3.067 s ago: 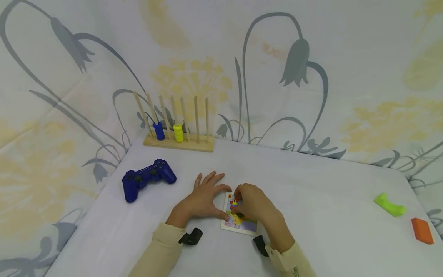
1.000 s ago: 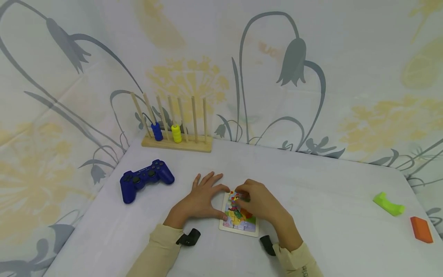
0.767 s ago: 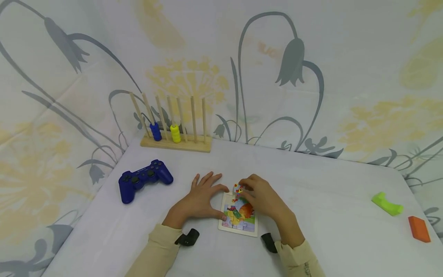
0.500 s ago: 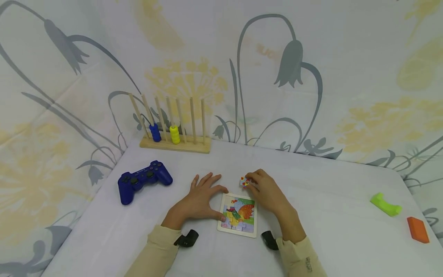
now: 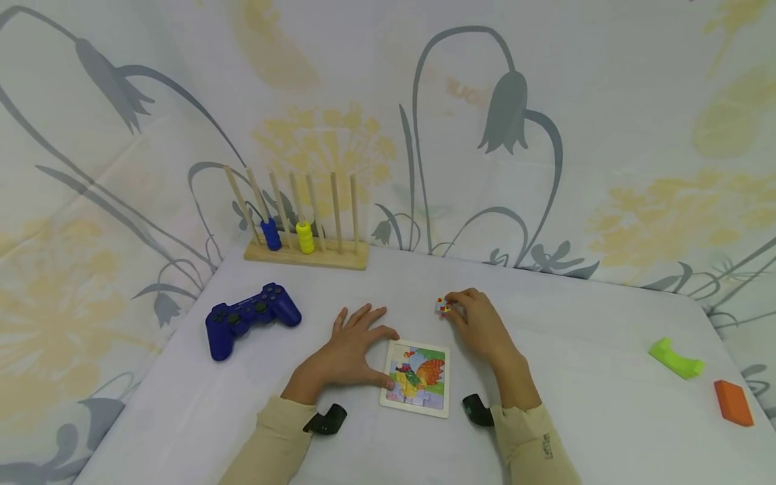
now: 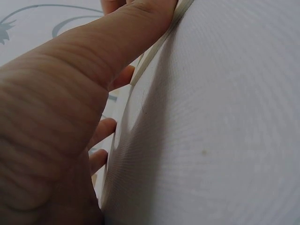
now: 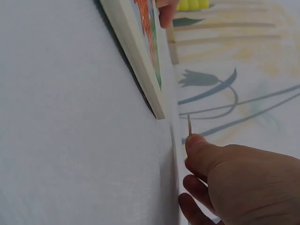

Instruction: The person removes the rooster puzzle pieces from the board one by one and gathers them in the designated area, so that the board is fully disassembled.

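Left hand (image 5: 348, 353): fingers spreading wide and gripping nothing, thumb and forefinger touching the left side of the puzzle tray (image 5: 415, 409). Tray: lying flat on the white table (image 5: 576, 377), pieces sitting inside. Right hand (image 5: 485, 330): thumb and fingertips closing on one puzzle piece (image 5: 442, 307), pinching it past the tray's far right corner. Toy rack (image 5: 339, 258): standing behind, pegs carrying blue beads (image 5: 271, 234) and yellow beads (image 5: 306, 238). Blue game controller (image 5: 248, 310): lying left of the left hand. Green block (image 5: 675, 359), orange block (image 5: 733, 403): lying near each other, far right.
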Tool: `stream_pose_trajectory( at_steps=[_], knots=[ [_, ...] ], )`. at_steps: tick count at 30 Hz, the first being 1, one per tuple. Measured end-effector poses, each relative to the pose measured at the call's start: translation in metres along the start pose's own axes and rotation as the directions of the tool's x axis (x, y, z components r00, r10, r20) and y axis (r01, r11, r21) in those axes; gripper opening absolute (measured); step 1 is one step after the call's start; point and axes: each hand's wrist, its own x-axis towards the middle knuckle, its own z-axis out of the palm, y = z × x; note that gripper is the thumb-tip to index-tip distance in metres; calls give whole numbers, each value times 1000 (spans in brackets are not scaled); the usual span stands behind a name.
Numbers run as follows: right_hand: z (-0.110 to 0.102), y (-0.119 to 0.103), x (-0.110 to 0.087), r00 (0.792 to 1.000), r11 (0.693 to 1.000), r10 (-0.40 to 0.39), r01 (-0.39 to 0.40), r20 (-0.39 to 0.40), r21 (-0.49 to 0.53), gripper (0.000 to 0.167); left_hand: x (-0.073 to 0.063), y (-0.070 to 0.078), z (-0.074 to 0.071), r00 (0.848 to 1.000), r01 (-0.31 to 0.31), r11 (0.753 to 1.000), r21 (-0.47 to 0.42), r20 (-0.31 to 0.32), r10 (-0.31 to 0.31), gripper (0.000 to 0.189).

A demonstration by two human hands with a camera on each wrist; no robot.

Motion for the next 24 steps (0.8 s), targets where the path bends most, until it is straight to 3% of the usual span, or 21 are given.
stream_pose_trajectory(
  at_steps=[24],
  knots=[
    [9, 18, 19, 991, 1000, 16, -14, -131, 15, 30, 1, 0, 2, 1000, 5, 1000, 1, -4, -5, 74]
  ],
)
